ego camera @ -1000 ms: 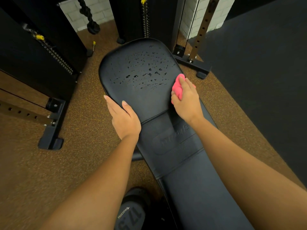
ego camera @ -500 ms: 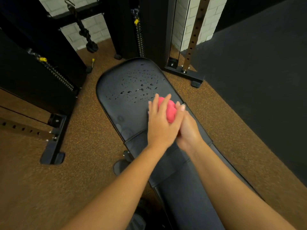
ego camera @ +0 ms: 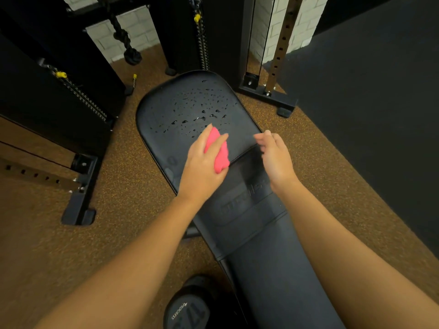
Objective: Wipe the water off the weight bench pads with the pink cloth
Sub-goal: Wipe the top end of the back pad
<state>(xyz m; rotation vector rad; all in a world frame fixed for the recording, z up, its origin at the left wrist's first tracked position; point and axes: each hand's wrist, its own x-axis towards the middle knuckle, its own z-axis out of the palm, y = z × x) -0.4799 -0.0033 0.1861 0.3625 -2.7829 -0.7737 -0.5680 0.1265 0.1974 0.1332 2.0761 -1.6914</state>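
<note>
Left hand point(ego camera: 202, 162) gripping bunched pink cloth point(ego camera: 219, 153) at near end of wet bench pad point(ego camera: 161, 110). Right hand point(ego camera: 276, 157) empty, fingers loose, hovering beside. Droplets point(ego camera: 202, 112) just ahead, wiping barely begun imo. Next: push cloth forward through them.

a bunched pink cloth point(ego camera: 219, 150) rests on the wide black bench pad point(ego camera: 154, 119), just below scattered water droplets point(ego camera: 202, 112)
</note>
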